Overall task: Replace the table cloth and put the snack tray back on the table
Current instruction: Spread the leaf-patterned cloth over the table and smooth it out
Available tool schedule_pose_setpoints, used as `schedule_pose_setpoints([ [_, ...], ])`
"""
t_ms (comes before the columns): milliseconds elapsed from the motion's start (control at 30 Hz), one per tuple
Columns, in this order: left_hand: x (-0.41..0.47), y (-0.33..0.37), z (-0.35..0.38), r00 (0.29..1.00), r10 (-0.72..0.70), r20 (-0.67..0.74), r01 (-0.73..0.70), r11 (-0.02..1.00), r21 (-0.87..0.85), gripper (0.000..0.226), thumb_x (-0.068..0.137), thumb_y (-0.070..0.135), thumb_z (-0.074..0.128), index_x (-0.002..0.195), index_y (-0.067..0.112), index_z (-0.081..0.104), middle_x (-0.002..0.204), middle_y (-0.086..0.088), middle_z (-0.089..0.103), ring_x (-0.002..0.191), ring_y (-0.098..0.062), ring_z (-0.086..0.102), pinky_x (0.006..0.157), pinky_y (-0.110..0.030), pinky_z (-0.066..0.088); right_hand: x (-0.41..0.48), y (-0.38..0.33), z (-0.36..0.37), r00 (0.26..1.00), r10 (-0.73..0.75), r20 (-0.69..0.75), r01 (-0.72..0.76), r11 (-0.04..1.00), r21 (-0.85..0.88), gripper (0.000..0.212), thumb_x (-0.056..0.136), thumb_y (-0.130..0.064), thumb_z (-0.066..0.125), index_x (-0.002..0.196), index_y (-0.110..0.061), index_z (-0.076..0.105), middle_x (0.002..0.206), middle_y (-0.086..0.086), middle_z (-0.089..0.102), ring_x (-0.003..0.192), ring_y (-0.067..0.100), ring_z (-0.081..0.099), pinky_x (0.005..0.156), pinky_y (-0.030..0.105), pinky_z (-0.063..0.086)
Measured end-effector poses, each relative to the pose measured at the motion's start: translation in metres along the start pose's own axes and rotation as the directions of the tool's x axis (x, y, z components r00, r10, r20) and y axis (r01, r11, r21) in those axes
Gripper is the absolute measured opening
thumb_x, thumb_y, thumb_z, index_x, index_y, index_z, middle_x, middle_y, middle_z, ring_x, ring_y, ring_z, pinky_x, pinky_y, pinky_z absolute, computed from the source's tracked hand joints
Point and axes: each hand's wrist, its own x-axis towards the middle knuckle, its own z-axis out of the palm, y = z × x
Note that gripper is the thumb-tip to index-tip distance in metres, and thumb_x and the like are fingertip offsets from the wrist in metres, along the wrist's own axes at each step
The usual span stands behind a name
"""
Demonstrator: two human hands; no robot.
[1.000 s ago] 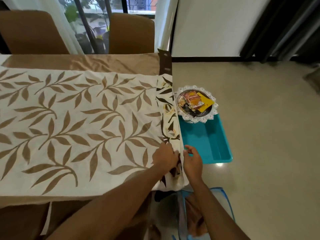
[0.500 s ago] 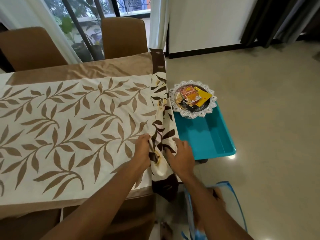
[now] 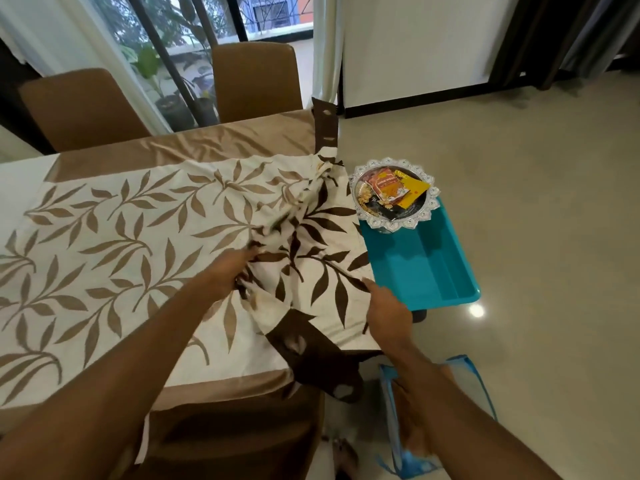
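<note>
Gathering the dark-leaf cloth (image 3: 311, 258) toward the middle of the desk (image 3: 221, 143) now; half a second ago both hands pinched only its hanging right edge, a second ago they were lower at the near right corner. Left hand (image 3: 230, 271) has moved left and far, fingers closed in a bunch of the cloth. Right hand (image 3: 388, 308) sits at the right desk edge, fingers curled on the cloth hem; grip looks closed but underside is hidden. Cloth now rumpled and pulled up over the tan-leaf cloth (image 3: 104, 244), which lies flat beneath.

Meaning: probably the dark cloth is being bunched for removal, or dragged across to spread; cannot tell which is old. Cloth swap unfinished either way.

Snack tray (image 3: 393, 197), silver scalloped rim with packets, is off the desk, resting on the far end of the teal tray (image 3: 422, 268) to the right, just beside the desk edge. Not yet returned.
</note>
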Motion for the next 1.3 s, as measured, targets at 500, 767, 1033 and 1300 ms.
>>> schedule_pose_setpoints([
  [500, 0.019, -0.093, -0.165, 0.781, 0.066, -0.621, 0.092, 0.971, 0.219, 0.054, 0.079, 0.050, 0.068, 0.113, 0.010, 0.057, 0.113, -0.023, 0.063, 0.105, -0.042, 0.060, 0.091, -0.050, 0.050, 0.018, -0.004, -0.016, 0.994, 0.110, -0.001, -0.109, 0.980, 0.164, 0.056, 0.102, -0.051, 0.043, 0.153, -0.027, 0.036, 0.143, 0.010, 0.049, 0.128, 0.031, 0.048, 0.105, 0.049, 0.043],
  [767, 0.026, -0.069, -0.048, 0.728, 0.670, -0.145, -0.374, 0.566, 0.734, 0.039, 0.084, 0.036, 0.065, 0.119, 0.019, 0.064, 0.128, -0.007, 0.057, 0.122, -0.026, 0.049, 0.099, -0.044, 0.046, 0.065, -0.083, -0.010, 0.999, 0.054, -0.005, -0.054, 0.999, 0.005, 0.050, 0.097, -0.052, 0.050, 0.144, -0.032, 0.048, 0.156, 0.003, 0.037, 0.140, 0.028, 0.036, 0.108, 0.054, 0.034],
  [1033, 0.108, 0.008, 0.055, 0.703, 0.708, 0.063, -0.448, 0.373, 0.813, 0.049, 0.081, 0.039, 0.058, 0.128, 0.025, 0.055, 0.138, -0.003, 0.048, 0.134, -0.026, 0.039, 0.100, -0.051, 0.044, 0.173, -0.100, -0.012, 0.973, -0.128, -0.190, 0.153, 0.980, 0.126, 0.035, 0.103, -0.028, 0.045, 0.128, -0.010, 0.062, 0.127, 0.011, 0.064, 0.116, 0.030, 0.057, 0.099, 0.042, 0.043],
  [1300, 0.228, 0.094, 0.124, 0.738, 0.675, 0.009, -0.252, 0.264, 0.931, 0.037, 0.089, 0.035, 0.056, 0.121, 0.018, 0.056, 0.126, -0.007, 0.055, 0.108, -0.029, 0.057, 0.086, -0.045, 0.045, 0.271, -0.094, 0.017, 0.929, -0.325, -0.176, 0.308, 0.945, -0.113, 0.036, 0.100, -0.026, 0.043, 0.132, -0.013, 0.055, 0.142, 0.013, 0.050, 0.133, 0.030, 0.046, 0.107, 0.048, 0.042],
])
